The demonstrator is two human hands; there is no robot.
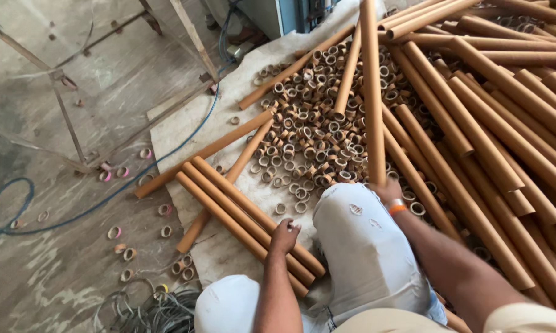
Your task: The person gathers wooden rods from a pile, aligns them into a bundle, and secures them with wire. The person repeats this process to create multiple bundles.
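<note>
My left hand (283,236) rests on a bundle of three long brown cardboard tubes (228,200) lying side by side on a pale sheet, gripping them near their near end. My right hand (386,189), mostly hidden behind my knee, holds the lower end of one long cardboard tube (372,86) that stands tilted up and away from me. My knee in light trousers (364,240) sits between the two hands. An orange band is on my right wrist.
A heap of short cut cardboard rings (315,123) covers the sheet ahead. Many long tubes (494,123) are piled at the right. A blue cable (105,197) loops over the concrete floor at left, with scattered rings and a wire tangle (161,311).
</note>
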